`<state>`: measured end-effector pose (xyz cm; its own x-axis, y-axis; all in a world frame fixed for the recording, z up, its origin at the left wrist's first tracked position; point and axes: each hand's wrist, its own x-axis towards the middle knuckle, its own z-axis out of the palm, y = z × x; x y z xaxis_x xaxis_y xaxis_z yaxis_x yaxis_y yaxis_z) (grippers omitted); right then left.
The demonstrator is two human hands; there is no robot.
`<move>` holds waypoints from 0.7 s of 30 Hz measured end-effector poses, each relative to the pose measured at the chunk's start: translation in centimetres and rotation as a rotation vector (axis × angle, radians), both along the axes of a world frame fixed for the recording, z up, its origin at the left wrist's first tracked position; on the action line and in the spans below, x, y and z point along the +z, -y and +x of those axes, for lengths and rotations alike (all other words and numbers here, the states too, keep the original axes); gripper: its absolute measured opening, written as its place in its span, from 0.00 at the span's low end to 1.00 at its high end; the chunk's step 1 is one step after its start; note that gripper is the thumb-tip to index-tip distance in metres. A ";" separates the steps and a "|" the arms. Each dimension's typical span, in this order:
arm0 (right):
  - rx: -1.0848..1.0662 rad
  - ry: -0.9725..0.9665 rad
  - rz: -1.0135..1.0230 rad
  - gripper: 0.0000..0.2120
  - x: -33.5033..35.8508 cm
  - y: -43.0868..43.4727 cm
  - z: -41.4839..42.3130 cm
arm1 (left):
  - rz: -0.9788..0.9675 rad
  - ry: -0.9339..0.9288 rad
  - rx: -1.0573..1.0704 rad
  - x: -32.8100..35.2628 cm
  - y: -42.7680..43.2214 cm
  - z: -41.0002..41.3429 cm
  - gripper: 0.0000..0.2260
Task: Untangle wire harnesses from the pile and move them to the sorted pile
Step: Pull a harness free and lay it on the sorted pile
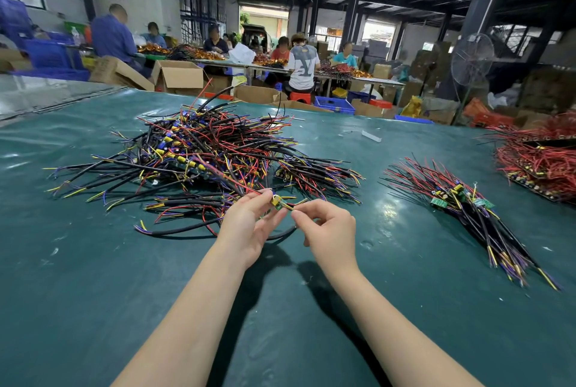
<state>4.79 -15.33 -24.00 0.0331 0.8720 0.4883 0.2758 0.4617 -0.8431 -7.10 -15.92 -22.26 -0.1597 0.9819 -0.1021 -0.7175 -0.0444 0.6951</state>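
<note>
A big tangled pile of wire harnesses (199, 149), black, red, yellow and blue, lies on the green table cover (93, 277) at centre left. A smaller sorted pile (467, 208) of aligned harnesses with small green boards lies to the right. My left hand (249, 224) pinches the small board end of one harness (278, 203) at the near edge of the tangled pile. My right hand (327, 227) pinches a yellow-tipped wire of that same harness just beside the board. The harness's black cable loops down behind my hands.
Another heap of red wires and boards (539, 162) sits at the far right edge. A small white strip (371, 136) lies on the cover beyond. Past the table are cardboard boxes (177, 76), blue crates, a standing fan (472, 59) and several seated people at other tables.
</note>
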 end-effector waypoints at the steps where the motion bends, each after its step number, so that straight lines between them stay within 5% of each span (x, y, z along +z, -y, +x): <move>1: -0.001 -0.018 -0.035 0.16 0.1 -0.1 0.0 | 0.013 -0.006 -0.011 0.0 0.0 0.1 0.09; 12: 0.215 -0.275 -0.663 0.07 0.6 -0.3 1.0 | 0.153 -0.309 -0.089 -0.8 0.1 0.9 0.07; 15: 0.273 -0.283 -0.603 0.09 0.6 -0.3 0.9 | 0.148 -0.397 -0.059 -0.6 0.2 0.4 0.09; 21: 0.252 0.276 -0.175 0.15 0.3 0.0 0.4 | 0.017 -0.391 0.017 -0.5 -0.1 -0.9 0.03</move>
<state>5.22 -15.35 -23.71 -0.3033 0.9068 0.2929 0.3991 0.4000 -0.8251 -7.96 -15.84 -22.72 -0.1991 0.9799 -0.0138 -0.3975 -0.0679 0.9151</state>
